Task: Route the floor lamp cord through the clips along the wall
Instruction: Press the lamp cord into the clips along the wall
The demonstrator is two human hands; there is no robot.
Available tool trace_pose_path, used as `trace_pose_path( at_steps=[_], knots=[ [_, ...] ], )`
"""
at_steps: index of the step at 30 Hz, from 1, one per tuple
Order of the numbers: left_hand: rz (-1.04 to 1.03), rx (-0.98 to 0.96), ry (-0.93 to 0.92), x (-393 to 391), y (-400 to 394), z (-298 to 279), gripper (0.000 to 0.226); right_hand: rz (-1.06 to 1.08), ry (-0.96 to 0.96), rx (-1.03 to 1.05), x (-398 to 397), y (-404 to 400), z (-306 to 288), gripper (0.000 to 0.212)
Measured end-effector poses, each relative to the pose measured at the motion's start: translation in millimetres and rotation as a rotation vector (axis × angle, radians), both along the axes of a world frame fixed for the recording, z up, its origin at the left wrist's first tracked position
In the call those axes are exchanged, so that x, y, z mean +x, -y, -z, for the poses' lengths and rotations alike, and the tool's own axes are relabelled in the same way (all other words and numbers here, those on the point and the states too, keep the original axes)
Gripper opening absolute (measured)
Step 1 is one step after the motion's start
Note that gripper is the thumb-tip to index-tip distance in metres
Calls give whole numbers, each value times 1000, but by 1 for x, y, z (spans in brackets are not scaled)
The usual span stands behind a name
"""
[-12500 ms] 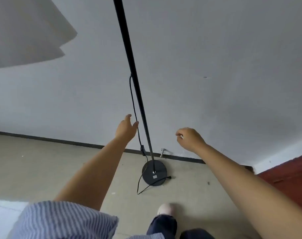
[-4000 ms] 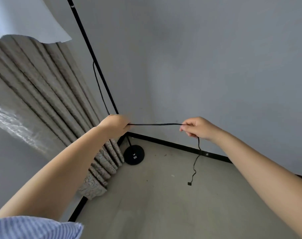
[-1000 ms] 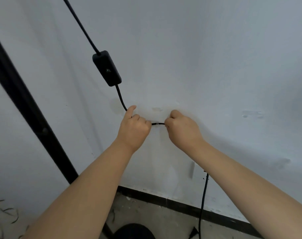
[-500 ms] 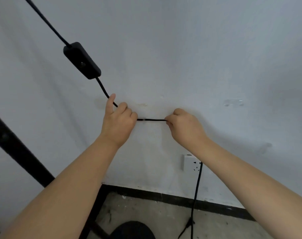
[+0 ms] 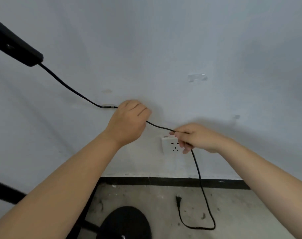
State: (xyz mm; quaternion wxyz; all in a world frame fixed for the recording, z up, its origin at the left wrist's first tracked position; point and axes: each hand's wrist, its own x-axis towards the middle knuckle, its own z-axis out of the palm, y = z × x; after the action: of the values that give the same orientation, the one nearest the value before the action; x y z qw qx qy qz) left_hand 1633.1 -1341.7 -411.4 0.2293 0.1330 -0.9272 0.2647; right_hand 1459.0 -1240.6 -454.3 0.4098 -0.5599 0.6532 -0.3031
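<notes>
Sagging black cord [image 5: 160, 127] btwn both hands

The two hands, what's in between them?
In the head view, a short stretch of the black cord runs from the left hand to the right hand, with bare wall behind it.

the cord [image 5: 69, 87] looks matt black and smooth, its inline switch [image 5: 17, 47] slightly glossy plastic, the wall clip [image 5: 108, 106] clear plastic, the wall [image 5: 164, 40] matt painted, the floor [image 5: 233, 213] rough and dusty.
</notes>
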Motion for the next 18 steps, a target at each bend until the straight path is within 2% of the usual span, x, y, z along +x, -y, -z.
trace_pose_path(
  at_steps=[2,5,8,12,15,18],
  knots=[
    [91,66,27,-19,-10,2,28,108,76,10,-20,-10,-10,23],
    [150,104,-10,-44,-21,4,25,189,-126,-136,-45,-28,-30,16],
    [86,145,-147,-60,-27,2,11,223,-238,-303,-58,-40,-45,13],
    [33,284,-302,-71,-30,-4,20,310,-405,-558,-63,-47,-57,27],
    [-33,437,-458,-77,-31,-12,13,374,-539,-729,-62,-48,-68,15],
    [-61,507,-541,-81,-35,-14,12,391,-630,-818,-58,-43,-73,11]
  ],
)
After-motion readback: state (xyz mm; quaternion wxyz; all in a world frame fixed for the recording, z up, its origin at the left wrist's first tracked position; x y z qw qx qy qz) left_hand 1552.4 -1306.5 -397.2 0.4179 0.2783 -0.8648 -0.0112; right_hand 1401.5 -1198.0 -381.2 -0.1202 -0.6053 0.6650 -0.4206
